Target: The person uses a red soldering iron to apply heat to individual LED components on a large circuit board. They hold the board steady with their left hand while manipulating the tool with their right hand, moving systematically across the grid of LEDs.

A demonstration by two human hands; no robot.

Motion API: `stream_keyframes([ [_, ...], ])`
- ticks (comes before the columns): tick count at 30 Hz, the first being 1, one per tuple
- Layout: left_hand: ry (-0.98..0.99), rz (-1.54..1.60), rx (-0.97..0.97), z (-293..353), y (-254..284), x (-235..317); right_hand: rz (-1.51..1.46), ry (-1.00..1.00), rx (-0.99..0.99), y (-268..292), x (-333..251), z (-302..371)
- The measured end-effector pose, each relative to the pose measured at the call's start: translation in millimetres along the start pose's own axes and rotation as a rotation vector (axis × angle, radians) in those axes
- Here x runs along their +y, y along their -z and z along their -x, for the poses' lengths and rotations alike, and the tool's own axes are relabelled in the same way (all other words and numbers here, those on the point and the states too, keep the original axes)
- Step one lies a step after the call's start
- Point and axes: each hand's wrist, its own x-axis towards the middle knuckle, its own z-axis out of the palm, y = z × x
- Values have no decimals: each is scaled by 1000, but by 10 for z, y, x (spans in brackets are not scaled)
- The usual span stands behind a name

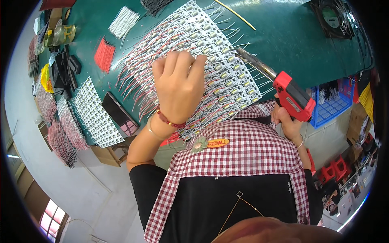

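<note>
A large panel of small white circuit boards (243,87) lies on the green table in front of me, with rows of yellowish components and many thin red and white wires standing out from it. My left hand (180,83) is over the middle of this panel, back of the hand up, fingers bent down and closed; what they pinch, if anything, is hidden beneath. In my right hand (288,121) is a red and black soldering gun (295,96), gripped by its handle. Its metal barrel points up and left, and the dark tip is at the panel's right edge.
Bundles of red wires (104,55), white wires (124,22) and black wires (156,5) lie beyond the panel. At left are a phone (118,113) and another board panel (96,115). A yellow stick (237,15), a fan (331,18) and a blue crate (332,107) are right.
</note>
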Motion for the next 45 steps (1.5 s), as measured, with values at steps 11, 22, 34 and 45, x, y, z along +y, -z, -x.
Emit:
stream_keyframes([
  [11, -52, 145, -74, 183, -391, 100, -9, -101, -44, 86, 137, 123],
  [22, -34, 136, -59, 186, -414, 127, 226, -67, -53, 156, 304, 166],
  [34, -50, 119, -56, 173, -416, 152, 264, -58, -73, 164, 297, 177],
  [45, -96, 39, -71, 159, -403, 201, 166, -59, -113, 174, 213, 161],
])
